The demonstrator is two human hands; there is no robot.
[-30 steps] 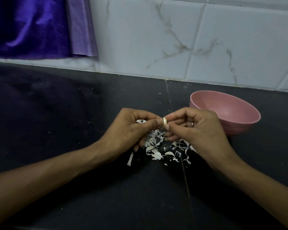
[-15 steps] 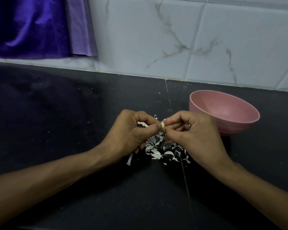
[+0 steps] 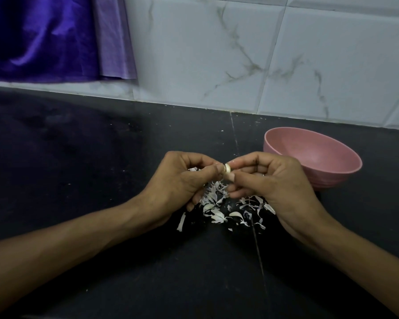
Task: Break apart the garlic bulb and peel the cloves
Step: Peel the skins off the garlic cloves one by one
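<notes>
A small pale garlic clove is pinched between the fingertips of both hands above the dark counter. My left hand holds it from the left with thumb and forefinger. My right hand grips it from the right, thumbnail against the clove. Under the hands lies a heap of white garlic skins with some pieces that may be cloves. Part of the heap is hidden by my fingers.
A pink bowl stands on the black counter just right of my right hand; its inside looks bare from here. A white marbled tile wall runs behind, with purple cloth hanging at the upper left.
Both hands stay pinched together on the clove; the fingers have shifted slightly on it and the clove shows a little more between the fingertips.
</notes>
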